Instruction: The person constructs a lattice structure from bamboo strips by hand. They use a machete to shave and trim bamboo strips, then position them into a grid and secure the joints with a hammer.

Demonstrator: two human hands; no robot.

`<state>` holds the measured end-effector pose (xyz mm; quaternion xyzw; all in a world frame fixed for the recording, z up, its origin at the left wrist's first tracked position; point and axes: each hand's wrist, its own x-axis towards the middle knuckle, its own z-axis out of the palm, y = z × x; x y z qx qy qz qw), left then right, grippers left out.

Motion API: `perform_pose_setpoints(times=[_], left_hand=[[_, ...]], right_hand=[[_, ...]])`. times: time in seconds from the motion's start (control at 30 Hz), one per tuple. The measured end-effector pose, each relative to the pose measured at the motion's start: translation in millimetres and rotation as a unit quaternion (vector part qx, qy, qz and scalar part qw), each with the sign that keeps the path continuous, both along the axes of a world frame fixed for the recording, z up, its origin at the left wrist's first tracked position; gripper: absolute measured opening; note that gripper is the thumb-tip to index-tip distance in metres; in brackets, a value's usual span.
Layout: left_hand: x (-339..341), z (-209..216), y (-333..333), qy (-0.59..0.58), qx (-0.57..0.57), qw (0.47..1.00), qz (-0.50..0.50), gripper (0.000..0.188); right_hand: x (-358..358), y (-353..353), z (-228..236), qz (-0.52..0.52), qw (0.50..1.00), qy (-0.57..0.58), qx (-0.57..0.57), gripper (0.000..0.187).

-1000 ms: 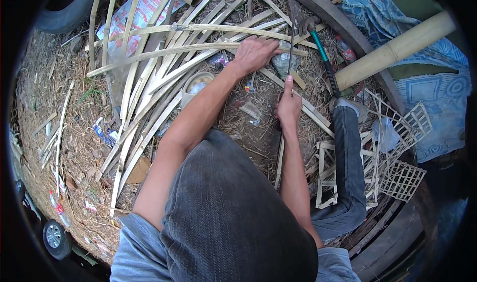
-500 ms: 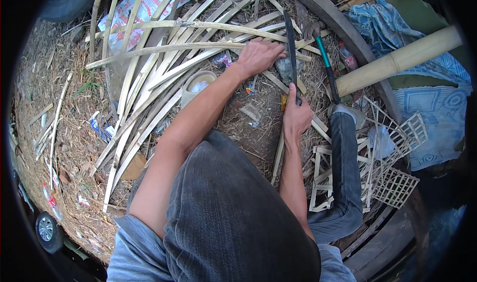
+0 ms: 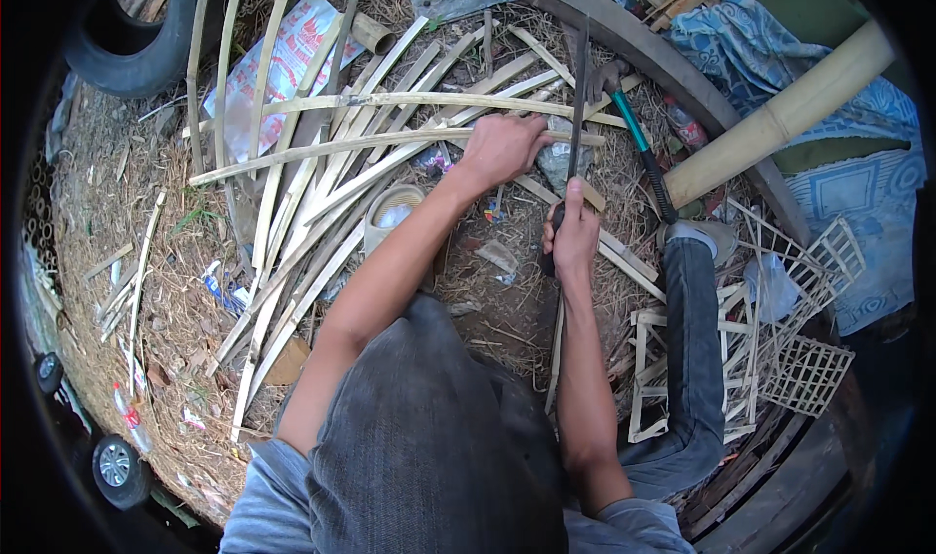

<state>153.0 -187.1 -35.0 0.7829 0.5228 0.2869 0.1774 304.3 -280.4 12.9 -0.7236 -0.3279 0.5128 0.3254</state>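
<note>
My left hand (image 3: 507, 147) is closed over a long split bamboo strip (image 3: 380, 142), pressing it low above the ground. The strip's short end sticks out to the right of my fingers. In my right hand (image 3: 573, 232) is the dark handle of a machete (image 3: 579, 96). Its long, narrow blade points away from me, seen nearly edge-on, and crosses the strip's right end. I cannot tell whether blade and strip touch. Just right of the blade lies a hammer (image 3: 639, 135) with a teal and black handle. A greyish stone-like lump (image 3: 558, 154) sits beside my left fingers.
Many bamboo strips (image 3: 292, 232) lie heaped at the left. A thick bamboo pole (image 3: 780, 120) slants in from the right, near a curved dark rim (image 3: 697, 91). Lattice bamboo frames (image 3: 804, 374) stand beside my bent leg (image 3: 694, 330). A tyre (image 3: 127, 61) is at far left.
The whole view has shifted a little. My right hand has moved slightly left with the machete, and its blade has turned more edge-on. My left hand stays on the bamboo strip.
</note>
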Motion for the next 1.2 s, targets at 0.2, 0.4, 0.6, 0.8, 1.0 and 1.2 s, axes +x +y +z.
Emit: perform_pose_setpoints(times=[0.2,0.4,0.6,0.8,1.0,1.2], left_hand=[[-0.9,19.7,7.6,0.014,-0.145,0.989,-0.022,0.032],[4.9,39.3,-8.5,-0.159,0.014,0.986,0.050,0.021],[8.8,48.5,-15.3,-0.213,-0.241,0.942,0.095,0.034],[31.2,79.2,31.0,-0.187,-0.336,0.910,0.156,0.071],[28.5,79.2,37.2,-0.130,-0.280,0.939,0.156,0.067],[22.5,57.3,36.7,-0.199,-0.178,0.939,0.219,0.047]], right_hand=[[6.7,2.4,-12.2,-0.055,0.983,0.142,-0.100,0.071],[29.5,3.6,-14.6,-0.050,0.847,0.508,-0.147,0.076],[23.4,3.3,-22.3,-0.058,0.848,0.507,-0.143,0.085],[11.8,-5.4,-18.5,-0.048,0.932,0.341,-0.114,0.093],[-13.0,-9.4,8.2,0.044,0.995,-0.085,0.019,0.069],[-14.0,-12.8,22.8,0.197,0.960,-0.190,0.058,0.032]])
